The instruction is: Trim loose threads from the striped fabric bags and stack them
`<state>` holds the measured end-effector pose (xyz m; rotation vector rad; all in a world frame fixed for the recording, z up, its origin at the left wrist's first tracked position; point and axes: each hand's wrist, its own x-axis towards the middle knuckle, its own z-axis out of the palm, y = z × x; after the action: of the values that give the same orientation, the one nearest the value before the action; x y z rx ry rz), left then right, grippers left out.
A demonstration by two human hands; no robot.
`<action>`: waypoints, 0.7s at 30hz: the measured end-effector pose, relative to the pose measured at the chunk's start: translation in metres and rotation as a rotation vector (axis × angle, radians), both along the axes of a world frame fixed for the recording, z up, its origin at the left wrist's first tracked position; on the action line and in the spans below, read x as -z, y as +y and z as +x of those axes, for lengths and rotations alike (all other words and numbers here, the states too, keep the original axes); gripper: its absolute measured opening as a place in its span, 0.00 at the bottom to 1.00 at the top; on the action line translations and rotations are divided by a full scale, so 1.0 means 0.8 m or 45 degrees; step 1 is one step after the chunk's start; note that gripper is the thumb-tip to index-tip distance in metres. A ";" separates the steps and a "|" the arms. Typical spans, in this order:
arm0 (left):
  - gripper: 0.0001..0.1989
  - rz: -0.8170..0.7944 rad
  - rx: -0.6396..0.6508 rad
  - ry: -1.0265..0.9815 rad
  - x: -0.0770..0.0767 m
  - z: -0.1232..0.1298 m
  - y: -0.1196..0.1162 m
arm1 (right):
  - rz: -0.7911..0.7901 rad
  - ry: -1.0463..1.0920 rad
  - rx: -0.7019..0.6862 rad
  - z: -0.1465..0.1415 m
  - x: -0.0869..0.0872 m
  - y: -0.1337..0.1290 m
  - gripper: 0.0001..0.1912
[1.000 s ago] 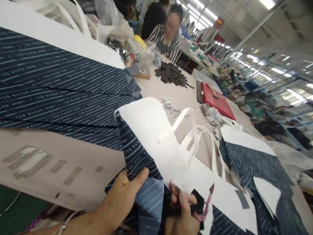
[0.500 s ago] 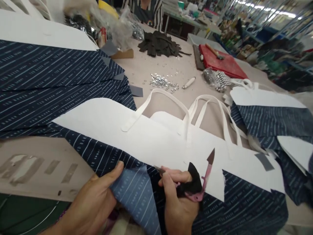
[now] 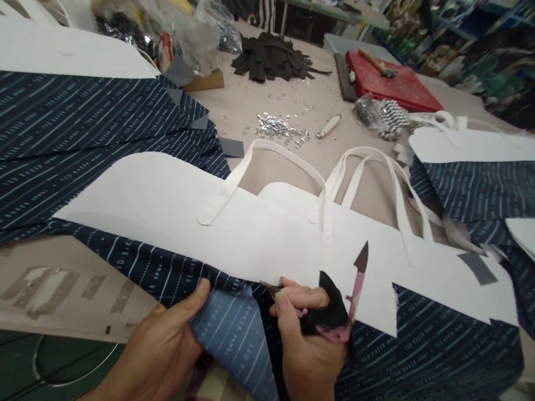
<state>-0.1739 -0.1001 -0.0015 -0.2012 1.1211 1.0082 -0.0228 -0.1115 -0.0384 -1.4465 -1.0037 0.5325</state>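
Note:
My left hand (image 3: 167,328) pinches the navy striped fabric (image 3: 150,264) at the front, thumb on top and fingers underneath. A flap with the paler blue underside (image 3: 234,340) hangs folded over beside it. In my right hand (image 3: 307,340) are pink thread snips (image 3: 355,289) wrapped with black material. One blade points up and away; the other pokes out past my fingertips at the fabric's edge below the white panel (image 3: 167,189). Whether that tip touches the cloth, I cannot tell. White straps (image 3: 284,153) rise from the panel, which is joined to the navy fabric.
More navy and white pieces lie left (image 3: 83,122) and right (image 3: 480,184). Behind are small silver metal bits (image 3: 280,129), a white-handled tool (image 3: 329,127), dark strips (image 3: 276,55), and a hammer (image 3: 376,62) on a red slab (image 3: 401,86). Plastic bags (image 3: 184,33) stand back left.
The view has tilted down and shifted slightly, so the panel looks larger. Both hands keep almost the same hold, the snips' tip still near the fabric edge.

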 end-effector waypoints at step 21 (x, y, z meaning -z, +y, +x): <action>0.38 0.020 -0.002 0.027 0.001 0.000 -0.003 | -0.027 0.004 -0.098 -0.005 0.003 -0.001 0.08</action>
<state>-0.1742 -0.1026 -0.0022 -0.1791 1.1325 1.0218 -0.0266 -0.1121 -0.0406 -1.4295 -1.0569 0.6026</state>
